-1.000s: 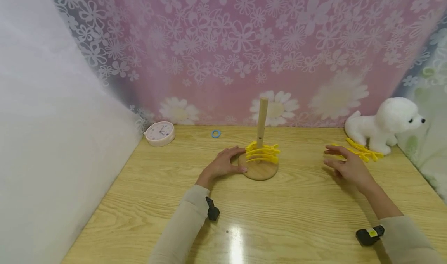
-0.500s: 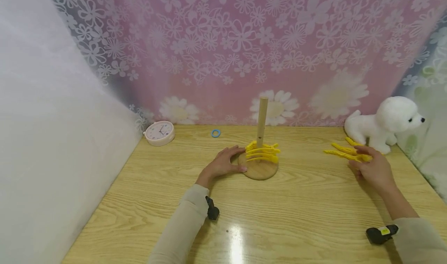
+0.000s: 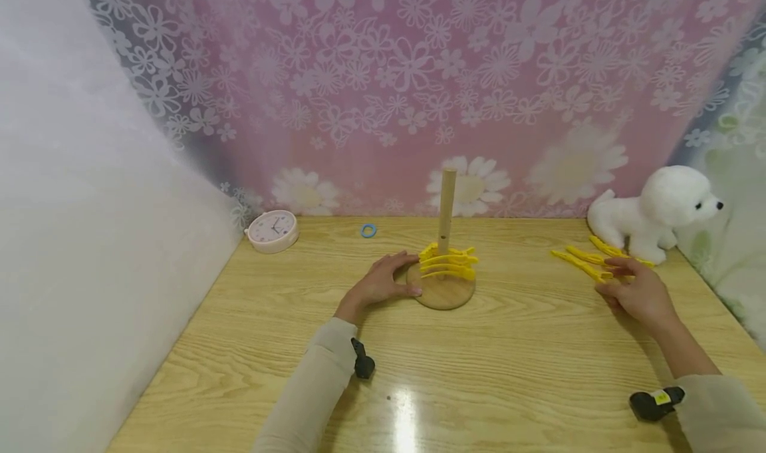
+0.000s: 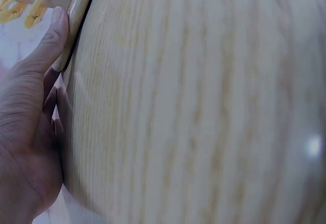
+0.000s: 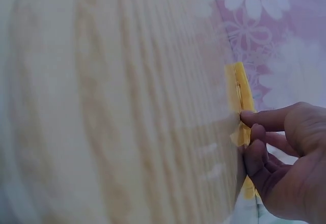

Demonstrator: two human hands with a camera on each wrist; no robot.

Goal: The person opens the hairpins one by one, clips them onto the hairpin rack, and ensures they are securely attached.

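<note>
My left hand (image 3: 378, 283) holds the near-left rim of a round wooden base (image 3: 444, 297), its thumb and fingers curved along the edge. In the left wrist view the thumb (image 4: 51, 38) lies over that rim. From the base rises an upright wooden rod (image 3: 446, 210), with several long yellow plastic clips (image 3: 449, 270) around its lower part. Far to the right, my right hand (image 3: 641, 295) pinches the near end of a slender yellow plastic clip (image 3: 576, 263). In the right wrist view the thumb and fingertips meet at a yellow clip (image 5: 244, 86), close over the table.
More yellow clips (image 3: 606, 245) lie just beyond the right hand, beside a white plush dog (image 3: 658, 207). A pink clock (image 3: 272, 231) sits at the back left, and a small blue ring (image 3: 368, 230) lies near the table's back edge. A flowered curtain (image 3: 359, 107) hangs behind.
My right hand has moved right to the yellow clips, and its fingers have closed on the front one, which has turned slightly. The left hand stays at the base.
</note>
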